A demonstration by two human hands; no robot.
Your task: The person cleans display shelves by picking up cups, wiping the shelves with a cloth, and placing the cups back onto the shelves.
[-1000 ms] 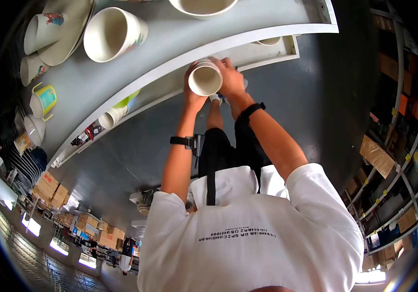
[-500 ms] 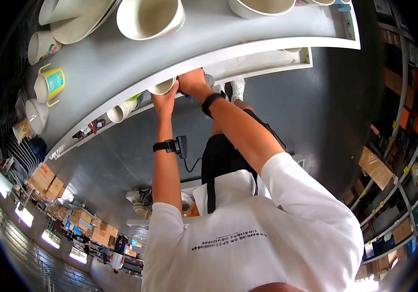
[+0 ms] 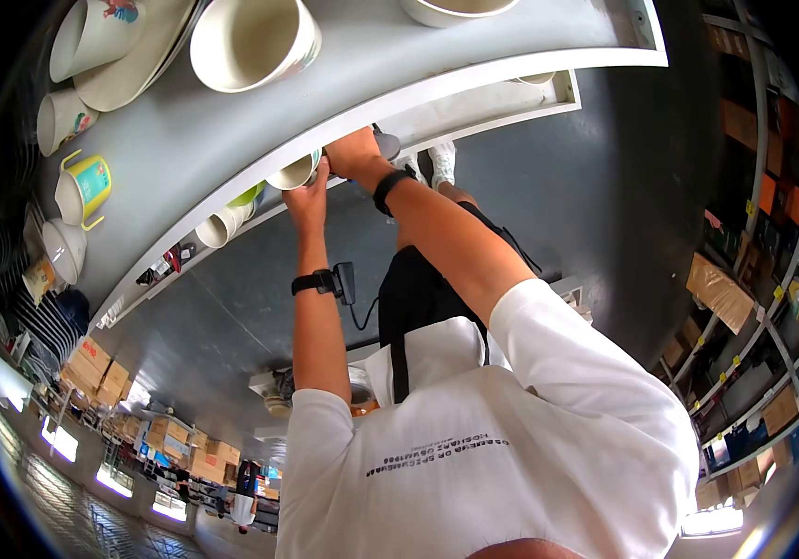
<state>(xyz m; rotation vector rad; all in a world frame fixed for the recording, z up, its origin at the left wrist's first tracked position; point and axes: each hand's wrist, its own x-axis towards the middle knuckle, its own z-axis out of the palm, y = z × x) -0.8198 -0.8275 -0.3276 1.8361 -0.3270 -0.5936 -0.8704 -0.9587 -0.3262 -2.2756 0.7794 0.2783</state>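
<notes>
White cups, seemingly stacked point(image 3: 294, 171), lie tilted at the lower shelf, their open mouth facing me and their far end hidden under the upper shelf's edge. My left hand point(image 3: 307, 197) is closed round the near, lower side of these cups. Just right of them is my right hand point(image 3: 355, 154), partly under the upper shelf's lip; its fingers are hidden. Left of the cups on the lower shelf are other white cups point(image 3: 217, 229) and a green item point(image 3: 247, 196).
The upper shelf point(image 3: 362, 56) carries a large white cup point(image 3: 255, 42), a bowl point(image 3: 455, 7), a yellow-handled cup point(image 3: 84, 189) and plates at the left. Storage racks point(image 3: 761, 242) stand at the right. Cardboard boxes point(image 3: 97, 368) and a distant person point(image 3: 243, 508) are at the lower left.
Both hands have brought the cups from in front of the shelves leftward and in under the upper shelf's edge. In the last half second they have shifted only slightly.
</notes>
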